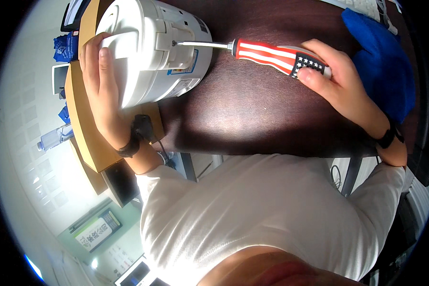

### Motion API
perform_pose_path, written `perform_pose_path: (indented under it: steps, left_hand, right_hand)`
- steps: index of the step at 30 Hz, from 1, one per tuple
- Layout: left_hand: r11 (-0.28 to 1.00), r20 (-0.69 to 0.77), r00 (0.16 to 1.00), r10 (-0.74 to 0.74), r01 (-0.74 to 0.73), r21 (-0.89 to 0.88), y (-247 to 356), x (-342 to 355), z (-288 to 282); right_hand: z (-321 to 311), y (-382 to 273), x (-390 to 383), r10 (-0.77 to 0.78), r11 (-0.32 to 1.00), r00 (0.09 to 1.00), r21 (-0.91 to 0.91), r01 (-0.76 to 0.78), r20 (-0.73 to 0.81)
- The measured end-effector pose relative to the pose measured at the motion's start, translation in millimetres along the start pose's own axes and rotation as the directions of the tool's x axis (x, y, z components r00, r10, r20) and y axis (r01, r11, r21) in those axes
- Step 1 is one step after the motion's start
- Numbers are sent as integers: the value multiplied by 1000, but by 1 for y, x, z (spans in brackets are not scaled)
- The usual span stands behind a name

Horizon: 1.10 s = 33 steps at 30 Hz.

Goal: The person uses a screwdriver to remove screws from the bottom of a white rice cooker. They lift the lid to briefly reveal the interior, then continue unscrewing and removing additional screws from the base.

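A white rounded appliance, like a rice cooker, lies at the upper middle left of the desk. My left hand is closed round its left side, fingers against the white plastic. My right hand grips a screwdriver by its red-and-white striped handle with a starred end. The screwdriver's metal shaft points left, its tip at a small dark hole on the appliance's hinge-like latch part. I cannot tell whether it sits in a screw. A blue cloth lies just right of my right hand.
Cardboard boxes stand along the left, with a clear bottle and blue bags beyond. A black plug with a cable is near my left wrist. A white keyboard is at the back right. My torso borders the desk's near edge.
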<state>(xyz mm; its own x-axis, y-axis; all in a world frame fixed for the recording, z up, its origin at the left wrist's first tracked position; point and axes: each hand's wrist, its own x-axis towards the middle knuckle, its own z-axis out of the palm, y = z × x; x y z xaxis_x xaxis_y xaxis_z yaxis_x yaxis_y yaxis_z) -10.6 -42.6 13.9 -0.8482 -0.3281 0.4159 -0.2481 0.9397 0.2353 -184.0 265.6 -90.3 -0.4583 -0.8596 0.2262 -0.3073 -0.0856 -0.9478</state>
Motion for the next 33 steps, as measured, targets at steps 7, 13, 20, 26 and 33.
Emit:
perform_pose_path:
  steps: [7, 13, 20, 26, 33]
  left_hand:
    - [1000, 0, 1000, 25, -25, 7, -2, 1, 1]
    - [1000, -7, 1000, 8, -8, 12, -1, -1, 1]
    - [999, 15, 999, 30, -30, 23, 0, 1, 1]
    - [998, 7, 999, 44, -44, 35, -3, -1, 0]
    - [999, 4, 999, 39, -39, 27, 3, 0, 2]
  right_hand:
    - [-1, 1, 0, -5, 1000, 1000, -21, 5, 7]
    - [-12, -9, 3, 153, 984, 976, -116, -135, 156]
    - [-17, -21, 7, 85, 970, 983, -239, -43, 166]
    - [-29, -45, 20, 529, 828, 802, 40, -560, 277]
    - [-19, -43, 9, -230, 668, 955, -683, 297, 190]
